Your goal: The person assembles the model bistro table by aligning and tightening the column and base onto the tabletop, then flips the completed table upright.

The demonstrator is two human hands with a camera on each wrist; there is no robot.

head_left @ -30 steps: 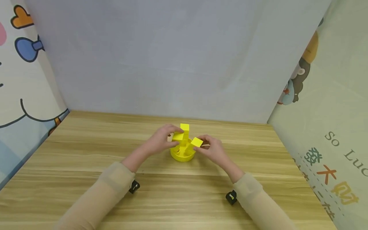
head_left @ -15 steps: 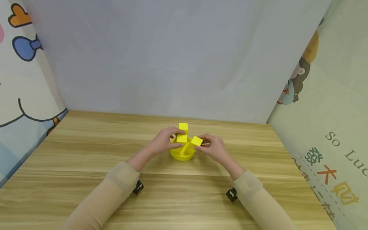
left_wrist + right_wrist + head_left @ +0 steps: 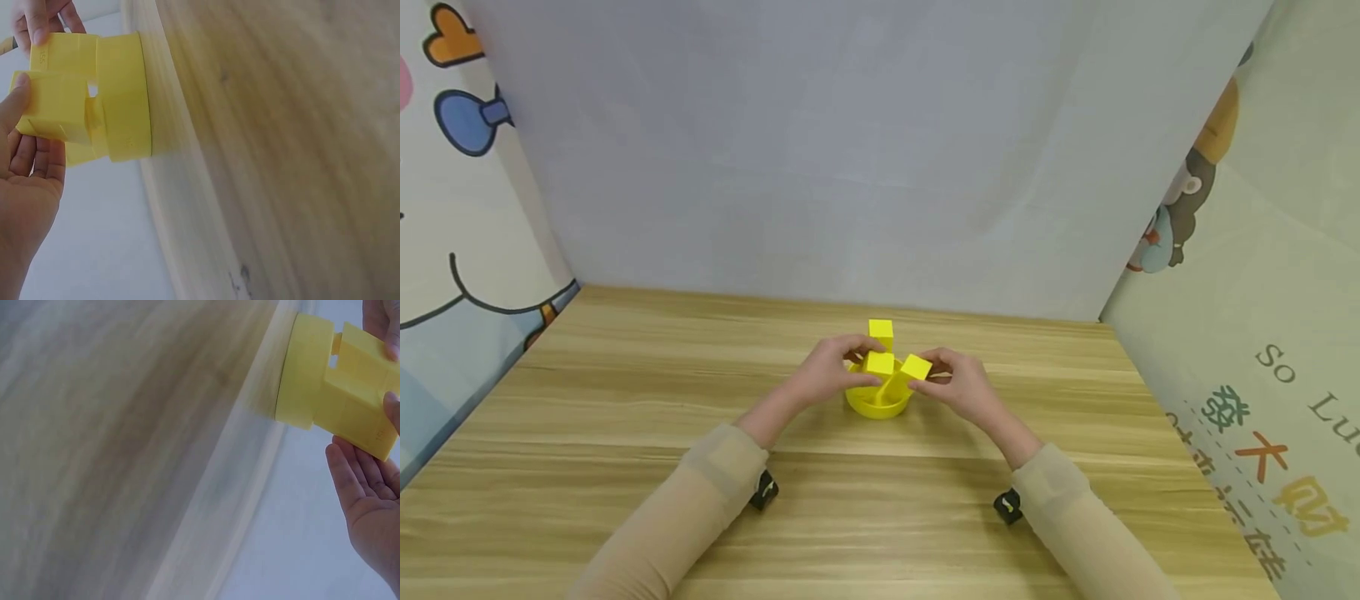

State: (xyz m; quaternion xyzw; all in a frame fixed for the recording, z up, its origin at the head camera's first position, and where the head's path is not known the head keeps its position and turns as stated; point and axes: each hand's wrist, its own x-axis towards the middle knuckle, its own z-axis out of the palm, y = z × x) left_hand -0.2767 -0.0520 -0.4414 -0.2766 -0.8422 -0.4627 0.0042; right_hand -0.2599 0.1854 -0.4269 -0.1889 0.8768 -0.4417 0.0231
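Note:
A round yellow dish [image 3: 878, 407] stands on the table in the head view. My left hand [image 3: 827, 371] pinches a square-ended yellow block [image 3: 880, 364] above the dish. In the left wrist view this block [image 3: 53, 103] lies between thumb and fingers, with a small gap partly separating it from the dish wall [image 3: 125, 97]. My right hand [image 3: 958, 387] pinches a second yellow block [image 3: 916, 367], tilted outward at the dish's right side; in the right wrist view, that block [image 3: 356, 415] meets the dish [image 3: 303, 372]. Behind them rises a third yellow block [image 3: 881, 333], its lower part hidden.
The wood-grain table [image 3: 880, 517] carries the dish near its far side. A pale cloth backdrop [image 3: 820, 167] hangs behind the table. Printed cartoon cloths flank it, one at the left [image 3: 497, 217] and one at the right [image 3: 1240, 275].
My left hand has moved a little to the right with its block, from the dish's left side toward its middle. The right hand and its block have hardly moved.

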